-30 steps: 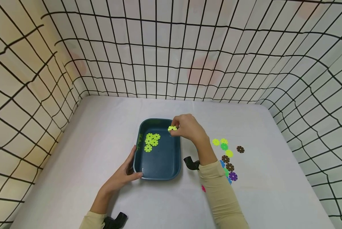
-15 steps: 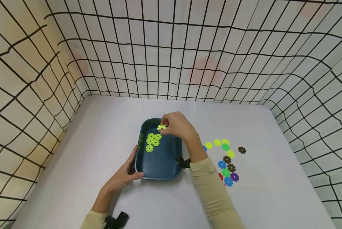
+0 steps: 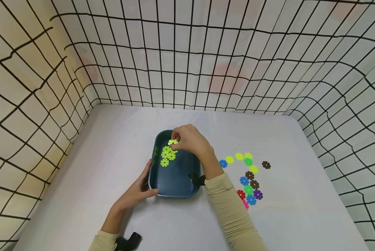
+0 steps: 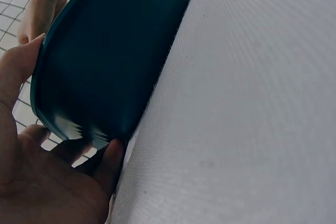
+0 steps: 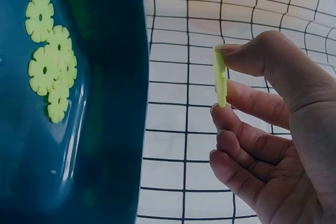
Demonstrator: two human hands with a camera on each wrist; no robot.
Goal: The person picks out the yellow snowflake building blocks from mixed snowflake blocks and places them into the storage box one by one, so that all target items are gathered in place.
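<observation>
Black mesh (image 3: 191, 25) spans the top and sides of the head view, around a white tabletop (image 3: 284, 209). Near centre sits a dark blue tray (image 3: 175, 181), its left edge gripped by the left hand (image 3: 136, 191). Right of centre lie multicoloured notched discs (image 3: 251, 199); a yellow-green cluster (image 3: 165, 162) rests in the tray's upper left. Above the tray, the right hand (image 3: 190, 140) pinches a yellow-green disc (image 3: 172, 142).

A small staged booth, like one in a lab or studio, is suggested. A table spread with plain white cloth (image 3: 112, 139) is enclosed on three sides by pale walls (image 3: 197, 39) crossed by a black square grid (image 3: 192, 25), and angular black devices (image 3: 129, 242) are worn at both wrists. The wider building cannot be identified.
</observation>
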